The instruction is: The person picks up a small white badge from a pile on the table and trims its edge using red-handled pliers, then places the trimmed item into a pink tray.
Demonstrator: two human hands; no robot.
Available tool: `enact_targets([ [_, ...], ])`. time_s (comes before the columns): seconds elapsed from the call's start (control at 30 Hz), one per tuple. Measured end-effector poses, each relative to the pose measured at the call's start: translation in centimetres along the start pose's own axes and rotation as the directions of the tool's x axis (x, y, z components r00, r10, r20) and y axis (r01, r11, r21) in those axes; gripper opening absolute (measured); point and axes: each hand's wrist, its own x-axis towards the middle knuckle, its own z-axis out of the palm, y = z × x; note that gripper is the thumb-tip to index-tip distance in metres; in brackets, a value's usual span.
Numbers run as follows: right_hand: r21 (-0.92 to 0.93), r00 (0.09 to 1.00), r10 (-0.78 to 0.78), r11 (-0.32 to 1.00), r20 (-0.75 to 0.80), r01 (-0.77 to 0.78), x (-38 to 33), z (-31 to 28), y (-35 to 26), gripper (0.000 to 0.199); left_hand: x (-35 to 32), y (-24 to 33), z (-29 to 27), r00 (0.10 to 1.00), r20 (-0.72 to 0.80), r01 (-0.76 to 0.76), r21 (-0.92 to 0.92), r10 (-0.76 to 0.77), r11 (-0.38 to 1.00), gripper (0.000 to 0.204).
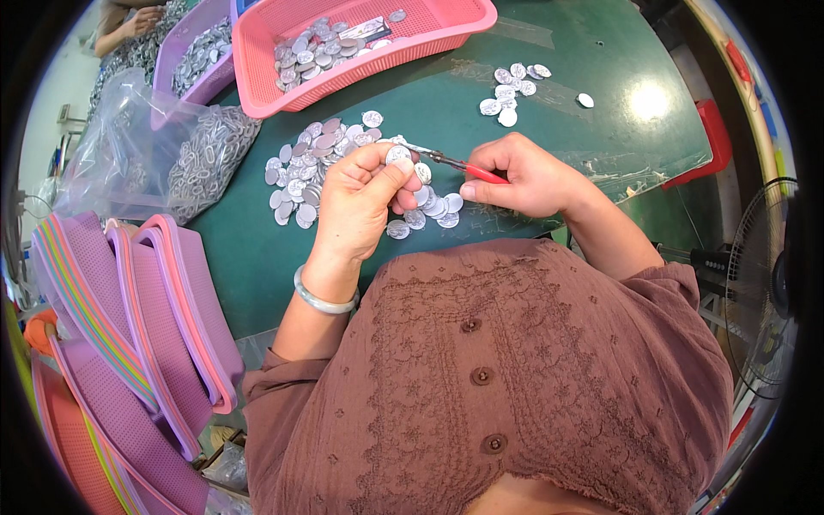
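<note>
My left hand pinches a small round silver disc between thumb and fingertips, just above a loose pile of similar discs on the green table. My right hand grips red-handled pliers, whose metal tips reach left to the edge of the held disc. A silver bangle sits on my left wrist.
A pink basket with more discs stands at the back. A small separate group of discs lies at the back right. A clear bag of metal parts, a purple basket and stacked baskets fill the left. Another person's hands show far left. A fan stands right.
</note>
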Motion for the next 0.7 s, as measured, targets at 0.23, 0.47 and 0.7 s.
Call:
enact_targets([
  [0.23,-0.017,1.000,-0.007,1.000,-0.005,0.007,0.2,0.2,0.1,0.038,0.1,-0.4,-0.8,1.000,0.016,0.021,0.030,-0.022,0.999,0.013],
  [0.47,0.119,0.990,0.124,0.986,-0.064,-0.116,0.0,-0.1,0.6,0.031,1.6,2.7,-2.8,0.991,-0.120,-0.062,-0.003,0.061,0.998,0.017],
  [0.7,0.207,0.975,0.221,0.956,-0.033,-0.210,-0.1,-0.3,0.2,0.022,6.8,8.1,-5.5,0.911,-0.185,-0.334,0.195,0.370,0.922,0.019],
])
